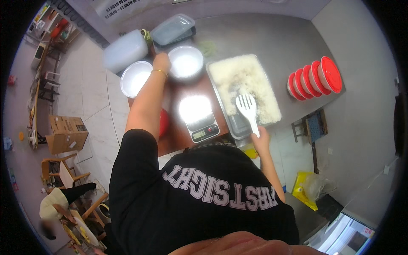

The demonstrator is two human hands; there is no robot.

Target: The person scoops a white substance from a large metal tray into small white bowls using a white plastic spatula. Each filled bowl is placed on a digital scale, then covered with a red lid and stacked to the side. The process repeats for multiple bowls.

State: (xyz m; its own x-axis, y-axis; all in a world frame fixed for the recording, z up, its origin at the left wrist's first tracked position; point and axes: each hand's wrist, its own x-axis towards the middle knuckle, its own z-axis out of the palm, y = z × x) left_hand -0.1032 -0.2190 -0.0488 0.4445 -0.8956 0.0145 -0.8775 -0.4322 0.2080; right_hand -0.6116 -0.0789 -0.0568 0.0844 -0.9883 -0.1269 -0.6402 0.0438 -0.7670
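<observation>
My right hand (261, 140) is closed around the handle of a white slotted serving spoon (247, 106). The spoon's head rests over a metal tray (235, 129) of cooked white rice (248, 68), above the scooped-out near part. At the far left of the table, my left hand (162, 62) is at the rim of a white round bowl (186, 62); its fingers are largely hidden, so its grip is unclear. A second white bowl (135, 78) stands left of that forearm, which partly covers it. Between the bowls and my body lies a digital kitchen scale (204, 132) with a lit display.
Tilted red-lidded bowls (330, 75) line the right side of the steel counter (274, 35). Plastic containers (173, 28) and a translucent stack (126, 49) stand at the back left. A red object (163, 122) shows beside my left arm. Another person (52, 204) sits behind, lower left.
</observation>
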